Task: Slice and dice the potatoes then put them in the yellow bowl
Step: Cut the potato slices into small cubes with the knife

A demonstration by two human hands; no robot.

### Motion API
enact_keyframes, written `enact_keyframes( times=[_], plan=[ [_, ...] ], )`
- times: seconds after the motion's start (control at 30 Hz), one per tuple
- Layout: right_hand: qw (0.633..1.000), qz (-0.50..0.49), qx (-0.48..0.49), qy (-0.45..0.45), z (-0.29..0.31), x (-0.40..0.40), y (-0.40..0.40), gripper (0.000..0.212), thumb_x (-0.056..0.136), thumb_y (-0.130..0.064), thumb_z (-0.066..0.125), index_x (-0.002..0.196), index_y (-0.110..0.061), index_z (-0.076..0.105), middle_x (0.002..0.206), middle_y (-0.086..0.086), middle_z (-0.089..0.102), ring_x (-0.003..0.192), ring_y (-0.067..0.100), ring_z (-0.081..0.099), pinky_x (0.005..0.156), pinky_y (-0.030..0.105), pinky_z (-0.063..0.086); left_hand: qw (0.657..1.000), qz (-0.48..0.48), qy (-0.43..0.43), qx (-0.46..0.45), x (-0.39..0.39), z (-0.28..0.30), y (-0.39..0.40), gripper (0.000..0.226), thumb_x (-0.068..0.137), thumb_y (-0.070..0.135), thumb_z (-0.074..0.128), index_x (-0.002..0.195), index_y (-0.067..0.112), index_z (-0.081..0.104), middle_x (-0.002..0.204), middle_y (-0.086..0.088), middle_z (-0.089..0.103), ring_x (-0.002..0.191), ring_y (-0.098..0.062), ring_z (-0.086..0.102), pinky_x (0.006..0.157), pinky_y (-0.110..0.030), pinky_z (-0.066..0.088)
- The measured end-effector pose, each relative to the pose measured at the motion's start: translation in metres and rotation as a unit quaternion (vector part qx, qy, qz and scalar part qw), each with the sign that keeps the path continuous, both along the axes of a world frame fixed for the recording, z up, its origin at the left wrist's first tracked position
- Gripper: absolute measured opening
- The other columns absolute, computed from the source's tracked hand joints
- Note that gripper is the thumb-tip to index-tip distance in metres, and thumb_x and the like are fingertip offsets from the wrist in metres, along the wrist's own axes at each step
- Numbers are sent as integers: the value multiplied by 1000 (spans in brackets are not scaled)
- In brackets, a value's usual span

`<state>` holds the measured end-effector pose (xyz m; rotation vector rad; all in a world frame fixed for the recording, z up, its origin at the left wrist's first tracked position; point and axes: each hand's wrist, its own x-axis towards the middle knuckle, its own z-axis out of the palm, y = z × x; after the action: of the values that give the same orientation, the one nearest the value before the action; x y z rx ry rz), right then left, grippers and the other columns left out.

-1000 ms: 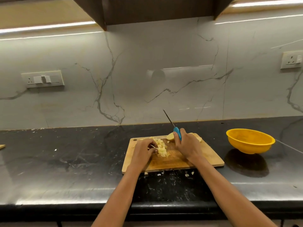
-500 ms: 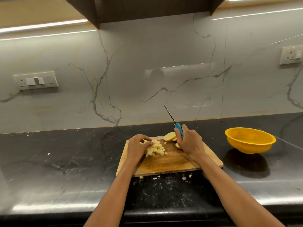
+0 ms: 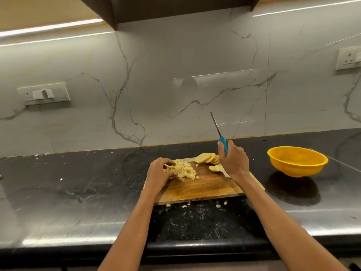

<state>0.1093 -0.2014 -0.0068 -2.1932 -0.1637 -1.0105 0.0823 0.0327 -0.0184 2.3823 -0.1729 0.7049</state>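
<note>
Left hand point(image 3: 158, 174) cupped against the pile of diced potato point(image 3: 184, 171) on the wooden cutting board point(image 3: 203, 187), fingers point(image 3: 169, 163) curled around its near-left edge. Right hand point(image 3: 233, 162) wrapped tight around the blue handle of the knife point(image 3: 219, 133), blade raised, pointing up and away over the board. Round potato slices point(image 3: 208, 159) fanned at the board's far edge, just left of that hand. Yellow bowl point(image 3: 297, 161) on the dark bench point(image 3: 78, 184), well right of the board. A few stray bits point(image 3: 218, 206) on the bench before the board.
</note>
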Motion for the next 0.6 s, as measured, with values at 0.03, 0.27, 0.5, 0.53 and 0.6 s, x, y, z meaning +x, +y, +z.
enact_keyframes(
  times=[0.03, 0.27, 0.5, 0.53, 0.6],
  plan=[
    [1000, -2, 5, -3, 0, 1, -1, 38, 100, -34, 43, 105, 0, 59, 67, 1, 54, 49, 8, 47, 46, 16, 33, 1000, 7, -29, -3, 1, -1, -1, 22, 77, 13, 74, 98, 17, 69, 101, 2, 65, 84, -9, 56, 77, -24, 46],
    [1000, 9, 14, -7, -2, 13, -17, 34, 94, -33, 58, 107, -2, 62, 74, 1, 55, 60, 11, 51, 51, 12, 32, 986, -132, 0, 106, -1, -2, -40, 23, 78, 35, 72, 97, 23, 71, 100, 5, 67, 90, -6, 54, 82, -23, 43],
    [998, -15, 67, -16, -1, 20, -21, 39, 96, -35, 52, 114, -1, 58, 80, 8, 60, 64, 11, 53, 54, 17, 36, 993, -49, -19, 104, 13, 2, -53, 16, 85, 33, 65, 99, 27, 69, 108, 8, 65, 100, -9, 51, 93, -37, 40],
    [996, -17, 83, -19, 0, 21, -21, 38, 97, -35, 51, 110, -1, 58, 77, 6, 58, 62, 10, 51, 54, 17, 36, 994, -56, -26, 88, 13, 3, -57, 15, 87, 32, 63, 100, 26, 70, 106, 7, 66, 98, -9, 53, 91, -36, 41],
    [995, -20, 99, -19, 0, 22, -20, 38, 97, -36, 49, 103, 0, 58, 74, 3, 53, 58, 7, 47, 52, 14, 33, 994, -74, -41, 71, 17, 4, -68, 17, 88, 30, 62, 101, 24, 71, 101, 6, 69, 95, -9, 57, 90, -38, 44]
  ],
)
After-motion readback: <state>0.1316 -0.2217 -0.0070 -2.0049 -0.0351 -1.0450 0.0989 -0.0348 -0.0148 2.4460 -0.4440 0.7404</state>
